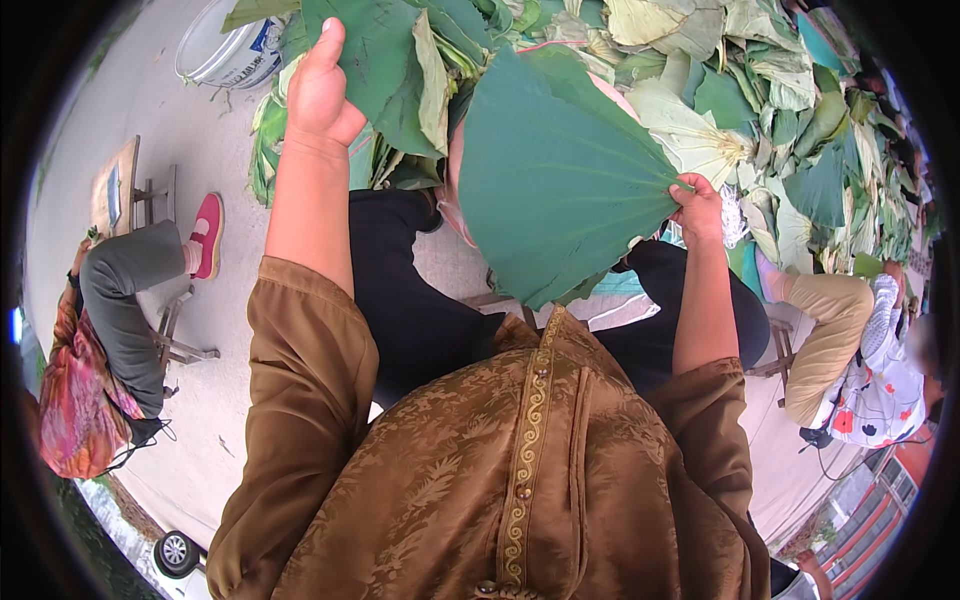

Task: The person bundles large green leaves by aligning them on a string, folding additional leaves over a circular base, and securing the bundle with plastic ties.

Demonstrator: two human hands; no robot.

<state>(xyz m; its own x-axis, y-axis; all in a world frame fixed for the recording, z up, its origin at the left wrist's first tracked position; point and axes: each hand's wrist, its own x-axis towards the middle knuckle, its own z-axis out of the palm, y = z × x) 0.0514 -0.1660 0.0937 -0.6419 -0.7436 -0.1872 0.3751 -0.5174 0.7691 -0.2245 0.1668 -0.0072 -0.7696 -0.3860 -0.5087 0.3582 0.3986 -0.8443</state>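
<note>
In my right hand (697, 206) I pinch the narrow end of a large folded lotus leaf (559, 172), which fans out over my lap and hides most of a pink rim behind it. My left hand (322, 94) is raised at the upper left, thumb up, beside another big green leaf (367, 56); whether its fingers grip that leaf I cannot tell. Fresh and drying leaves (720, 90) are heaped in front of me. White stringy material (731, 217) lies just beyond my right hand.
A white bucket (229, 56) stands at the upper left. Seated people are on both sides: one leg with a red shoe (210, 236) at the left, tan trousers (825, 322) at the right. A small wooden stool (112, 187) stands at the far left.
</note>
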